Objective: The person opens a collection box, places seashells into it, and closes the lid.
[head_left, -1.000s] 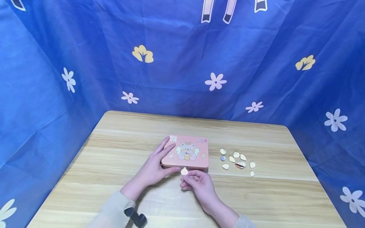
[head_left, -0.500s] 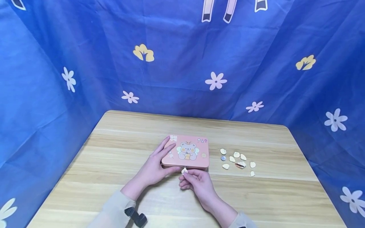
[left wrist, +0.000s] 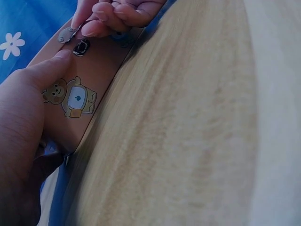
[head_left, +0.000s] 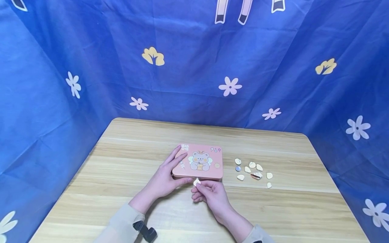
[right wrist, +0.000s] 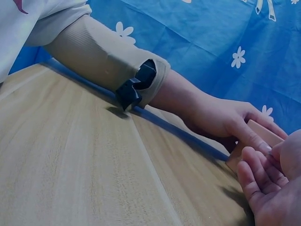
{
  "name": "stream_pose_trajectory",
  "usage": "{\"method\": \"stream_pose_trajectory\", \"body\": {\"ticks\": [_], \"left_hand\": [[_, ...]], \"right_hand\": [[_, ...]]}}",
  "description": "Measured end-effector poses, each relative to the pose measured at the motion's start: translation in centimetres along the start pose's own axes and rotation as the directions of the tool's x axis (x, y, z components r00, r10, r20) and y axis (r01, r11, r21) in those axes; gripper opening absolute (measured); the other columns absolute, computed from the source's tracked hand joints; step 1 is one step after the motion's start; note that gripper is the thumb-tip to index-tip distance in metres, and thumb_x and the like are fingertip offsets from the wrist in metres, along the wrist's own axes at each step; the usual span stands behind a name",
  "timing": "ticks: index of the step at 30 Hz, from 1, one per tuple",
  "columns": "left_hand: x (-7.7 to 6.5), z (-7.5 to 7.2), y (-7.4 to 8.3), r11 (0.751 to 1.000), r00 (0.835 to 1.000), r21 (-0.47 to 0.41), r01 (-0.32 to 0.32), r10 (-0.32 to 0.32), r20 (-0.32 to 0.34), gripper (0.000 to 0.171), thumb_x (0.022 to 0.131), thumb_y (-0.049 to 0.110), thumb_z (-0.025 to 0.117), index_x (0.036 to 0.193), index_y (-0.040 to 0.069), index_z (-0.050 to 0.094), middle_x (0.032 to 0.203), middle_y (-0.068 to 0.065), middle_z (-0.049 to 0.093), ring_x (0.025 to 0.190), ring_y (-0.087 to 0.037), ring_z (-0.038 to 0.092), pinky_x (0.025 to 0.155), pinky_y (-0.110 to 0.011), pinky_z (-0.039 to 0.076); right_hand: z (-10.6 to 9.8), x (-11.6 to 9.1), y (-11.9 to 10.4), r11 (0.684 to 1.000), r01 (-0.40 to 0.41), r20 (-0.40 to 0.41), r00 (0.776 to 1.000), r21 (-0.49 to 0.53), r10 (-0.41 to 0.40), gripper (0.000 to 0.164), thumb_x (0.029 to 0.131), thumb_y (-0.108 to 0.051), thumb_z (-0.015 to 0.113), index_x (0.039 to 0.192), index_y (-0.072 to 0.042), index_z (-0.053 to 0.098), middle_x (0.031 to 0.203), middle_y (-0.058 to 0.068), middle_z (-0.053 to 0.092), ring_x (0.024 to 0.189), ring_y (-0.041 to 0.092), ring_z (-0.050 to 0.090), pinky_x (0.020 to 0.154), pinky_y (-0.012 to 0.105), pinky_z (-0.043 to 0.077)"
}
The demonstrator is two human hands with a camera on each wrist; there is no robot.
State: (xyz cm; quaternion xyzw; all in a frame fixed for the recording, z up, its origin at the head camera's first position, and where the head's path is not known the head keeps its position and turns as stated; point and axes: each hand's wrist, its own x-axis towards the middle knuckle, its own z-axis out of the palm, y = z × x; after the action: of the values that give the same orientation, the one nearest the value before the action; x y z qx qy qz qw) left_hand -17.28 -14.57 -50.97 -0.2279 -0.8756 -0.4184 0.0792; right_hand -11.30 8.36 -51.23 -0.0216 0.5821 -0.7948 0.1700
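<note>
A pink tin box [head_left: 217, 157] with a cartoon bear on its lid lies closed on the wooden table. My left hand [head_left: 164, 177] holds its left side, fingers over the lid and thumb along the front wall. At the middle of the front, my right hand [head_left: 212, 199] pinches the metal clasp flap [head_left: 197, 182] between thumb and forefinger. Up close in the left wrist view, the hinged clasp plate [left wrist: 67, 35] sits above a dark metal catch [left wrist: 81, 47] on the front wall. My right fingers [right wrist: 251, 176] partly hide the box in the right wrist view.
Right of the box lie several small pale seashells [head_left: 240, 177], a striped larger shell [head_left: 256, 175] and a bluish piece [head_left: 238, 168]. The wooden table [head_left: 288, 209] reaches a blue flowered curtain [head_left: 188, 84] at the back and sides. A black wrist strap [head_left: 145, 231] circles my left sleeve.
The clasp flap has tilted slightly between my right thumb and forefinger. Both hands, the box and the shells stay almost where they were.
</note>
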Motion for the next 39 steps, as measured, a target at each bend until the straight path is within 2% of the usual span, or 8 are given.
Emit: {"method": "stream_pose_trajectory", "body": {"ticks": [4,9,18,25,31,39], "left_hand": [[0.0,0.0,0.0,1.0,1.0,-0.004,0.013,-0.013,0.002,0.097,0.078,0.057,0.091,0.161,0.029,0.048,0.176,0.005,0.018,0.154,-0.03,0.032,0.122,-0.054,0.034],[0.0,0.0,0.0,1.0,1.0,-0.002,0.002,-0.002,-0.003,0.097,0.078,0.055,0.092,0.16,0.028,0.049,0.176,0.004,0.019,0.154,-0.033,0.034,0.121,-0.057,0.035],[0.1,0.0,-0.1,1.0,1.0,0.001,0.013,-0.013,0.002,0.097,0.077,0.065,0.088,0.16,0.031,0.048,0.176,0.004,0.019,0.153,-0.031,0.034,0.12,-0.057,0.035],[0.2,-0.3,-0.1,1.0,1.0,-0.004,-0.004,0.004,0.003,0.095,0.08,0.059,0.089,0.16,0.029,0.048,0.176,0.0,0.019,0.153,-0.036,0.034,0.118,-0.063,0.035],[0.2,-0.5,0.1,1.0,1.0,0.013,-0.005,0.005,0.015,0.094,0.081,0.053,0.09,0.161,0.029,0.047,0.176,0.006,0.014,0.152,-0.039,0.035,0.117,-0.064,0.036],[0.3,-0.8,0.2,0.999,0.999,0.001,0.035,-0.035,0.033,0.095,0.083,0.062,0.085,0.163,0.033,0.042,0.176,0.011,0.009,0.154,-0.035,0.032,0.12,-0.061,0.033]], "right_hand": [[0.0,0.0,-0.1,1.0,0.003,0.0,1.0,-0.002,-0.003,0.034,0.104,-0.009,0.068,0.115,0.022,0.062,0.097,0.023,0.075,0.074,0.013,0.074,0.077,0.031,0.065],[0.1,0.0,-0.2,1.0,0.001,-0.001,1.0,0.001,-0.001,0.034,0.104,-0.01,0.068,0.114,0.022,0.063,0.093,0.017,0.076,0.074,0.013,0.073,0.076,0.031,0.065],[0.1,0.0,-0.3,1.0,0.008,-0.002,1.0,0.009,-0.008,0.035,0.103,-0.011,0.069,0.113,0.022,0.063,0.09,0.014,0.077,0.072,0.013,0.073,0.074,0.03,0.065],[0.1,0.0,-0.5,1.0,0.028,0.023,0.999,0.0,-0.028,0.041,0.104,-0.013,0.068,0.116,0.025,0.06,0.09,0.012,0.077,0.074,0.013,0.073,0.075,0.031,0.064],[0.2,-0.1,-0.8,0.999,0.035,0.027,0.999,-0.009,-0.035,0.041,0.105,-0.013,0.067,0.116,0.026,0.059,0.09,0.011,0.076,0.074,0.014,0.073,0.075,0.03,0.064],[0.4,0.0,-1.3,0.999,0.046,0.03,0.999,-0.025,-0.045,0.04,0.106,-0.014,0.066,0.115,0.024,0.061,0.091,0.014,0.076,0.074,0.014,0.073,0.077,0.031,0.064]]}}
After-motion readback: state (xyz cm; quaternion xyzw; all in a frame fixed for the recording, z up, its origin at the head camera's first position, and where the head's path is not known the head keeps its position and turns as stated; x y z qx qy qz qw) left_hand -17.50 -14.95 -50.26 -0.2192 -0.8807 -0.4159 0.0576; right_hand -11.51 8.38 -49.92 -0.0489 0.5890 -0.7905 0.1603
